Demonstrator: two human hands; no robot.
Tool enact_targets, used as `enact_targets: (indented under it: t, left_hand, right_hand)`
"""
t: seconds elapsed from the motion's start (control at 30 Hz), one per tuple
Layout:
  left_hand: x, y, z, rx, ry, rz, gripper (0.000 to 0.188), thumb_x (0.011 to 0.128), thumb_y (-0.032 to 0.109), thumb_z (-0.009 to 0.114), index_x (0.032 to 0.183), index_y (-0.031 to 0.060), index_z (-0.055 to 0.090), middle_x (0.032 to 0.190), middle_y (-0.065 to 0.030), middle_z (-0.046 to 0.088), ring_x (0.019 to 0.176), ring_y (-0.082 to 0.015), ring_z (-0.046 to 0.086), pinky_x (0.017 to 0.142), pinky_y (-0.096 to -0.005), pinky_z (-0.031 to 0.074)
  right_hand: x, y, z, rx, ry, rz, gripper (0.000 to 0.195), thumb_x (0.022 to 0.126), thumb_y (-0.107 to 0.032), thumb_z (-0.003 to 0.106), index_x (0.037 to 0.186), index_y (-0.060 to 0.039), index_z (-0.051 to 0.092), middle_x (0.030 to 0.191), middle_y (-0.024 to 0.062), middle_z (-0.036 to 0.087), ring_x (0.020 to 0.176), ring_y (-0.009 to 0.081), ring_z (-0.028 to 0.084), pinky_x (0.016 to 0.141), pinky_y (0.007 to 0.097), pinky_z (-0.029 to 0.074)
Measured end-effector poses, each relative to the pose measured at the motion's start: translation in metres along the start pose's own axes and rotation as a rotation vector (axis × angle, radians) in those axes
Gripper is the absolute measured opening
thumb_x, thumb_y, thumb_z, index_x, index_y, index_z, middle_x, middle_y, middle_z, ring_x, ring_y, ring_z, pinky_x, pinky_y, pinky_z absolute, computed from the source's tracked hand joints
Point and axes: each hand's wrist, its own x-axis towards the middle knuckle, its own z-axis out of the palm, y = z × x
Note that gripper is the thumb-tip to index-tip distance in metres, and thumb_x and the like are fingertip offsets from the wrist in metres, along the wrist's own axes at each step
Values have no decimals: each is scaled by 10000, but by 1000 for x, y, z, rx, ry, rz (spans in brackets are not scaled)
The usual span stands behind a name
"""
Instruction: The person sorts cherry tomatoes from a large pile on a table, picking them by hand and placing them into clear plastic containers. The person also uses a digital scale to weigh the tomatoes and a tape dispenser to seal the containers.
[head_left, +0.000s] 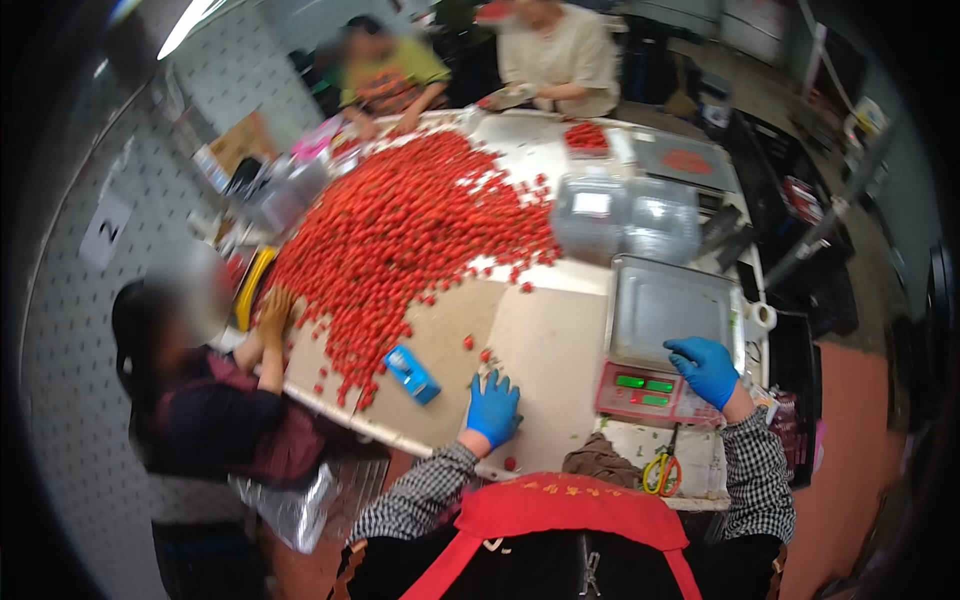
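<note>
Blue gloves cover both my hands. My left hand (493, 410) rests palm down on the light board of the table (547, 367), fingers spread, just below a few loose red fruits (485, 355). Over the right edge of the weighing scale's metal tray (670, 319) is my right hand (703, 371), with no object visible in it. The scale's pink panel (651, 394) has lit displays. A blue box (412, 374) lies left of my left hand, beside the large heap of small red fruits, perhaps cherry tomatoes (397, 232). Scissors with yellow and orange handles (663, 471) lie below the scale, near a brown cloth (602, 459).
Stacked clear plastic containers (626, 217) stand behind the scale, and a filled punnet (586, 139) farther back. A person (217, 405) at the left reaches to the heap; two others (394, 71) are across the table. A tape roll (763, 316) sits at the right edge.
</note>
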Motion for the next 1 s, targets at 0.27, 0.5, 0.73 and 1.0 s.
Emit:
enact_targets:
  t: [0.27,0.5,0.73,1.0]
  left_hand:
    - [-48,-86,14,125,-63,-283,729,839,425,687,1459,117,460,1551,-153,374,1486,-372,224,1166,-660,91]
    - [-25,-116,0,31,71,-406,721,863,444,661,1484,154,437,1561,-126,375,1487,-382,222,1184,-646,41]
    - [-9,-133,1,109,-256,-377,290,863,167,573,1100,97,726,1573,-119,361,1491,-397,218,1180,-674,28]
    - [-50,-179,50,-294,222,-466,614,937,23,452,1536,73,328,1619,-169,220,1508,-368,155,1237,-399,156]
  right_hand:
    - [66,-50,72,135,-210,-102,246,901,-140,677,1130,-58,711,966,156,710,842,295,696,747,365,544]
    - [106,-77,92,146,-302,-88,262,931,-201,658,1146,-60,706,1029,156,711,905,301,697,794,371,554]
    - [125,-60,101,135,-279,-100,257,923,-175,667,1149,-59,707,1020,152,714,875,293,696,775,360,554]
    - [139,15,90,297,-203,140,240,918,-135,663,1132,-37,713,977,137,714,822,220,688,766,328,532]
